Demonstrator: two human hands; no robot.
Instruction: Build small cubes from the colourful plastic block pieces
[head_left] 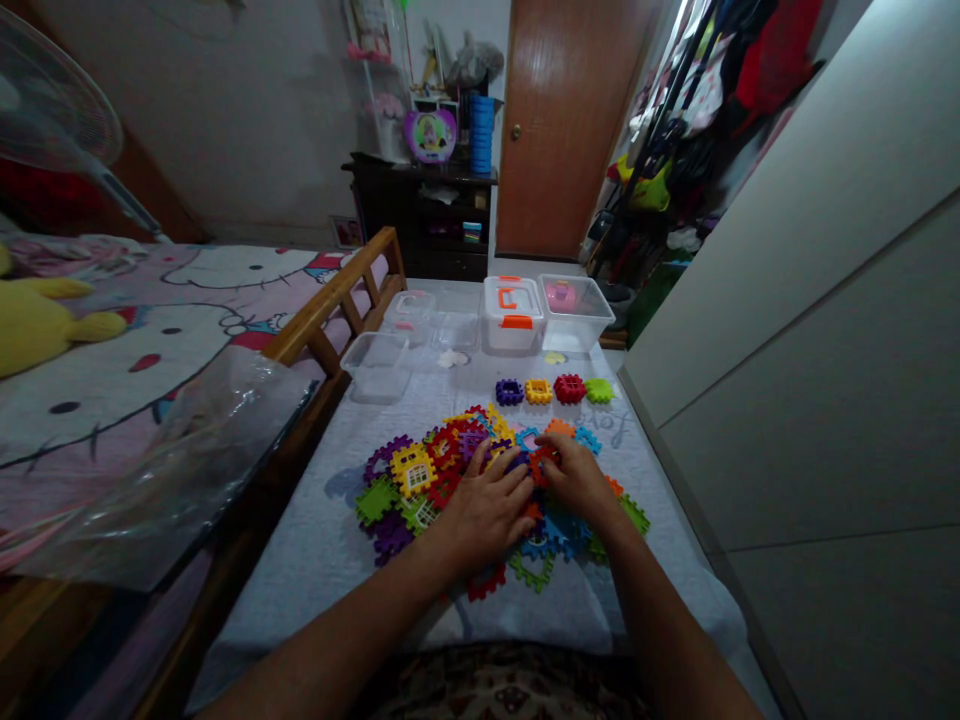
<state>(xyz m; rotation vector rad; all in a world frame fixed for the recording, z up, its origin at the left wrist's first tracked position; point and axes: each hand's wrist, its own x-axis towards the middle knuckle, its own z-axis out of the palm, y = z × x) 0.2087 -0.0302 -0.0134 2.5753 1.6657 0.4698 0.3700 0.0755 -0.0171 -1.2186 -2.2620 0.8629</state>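
A heap of coloured plastic interlocking tiles (442, 465) lies on a white cloth (315, 560) in front of me. My left hand (484, 510) rests on the heap, fingers stretched forward and partly spread. My right hand (574, 478) sits beside it with fingers curled onto an orange tile (541, 462). Beyond the heap, a purple tile (509, 391), a yellow tile (538, 391), a red tile (569, 388) and a green tile (599, 391) lie in a row.
Clear plastic boxes stand at the far end: a lidded box with orange handle (512, 312), an open tub (576, 310), smaller containers (380, 365). A bed with a wooden rail (334, 300) is on the left, a white wall panel (810, 330) on the right, a door (566, 120) ahead.
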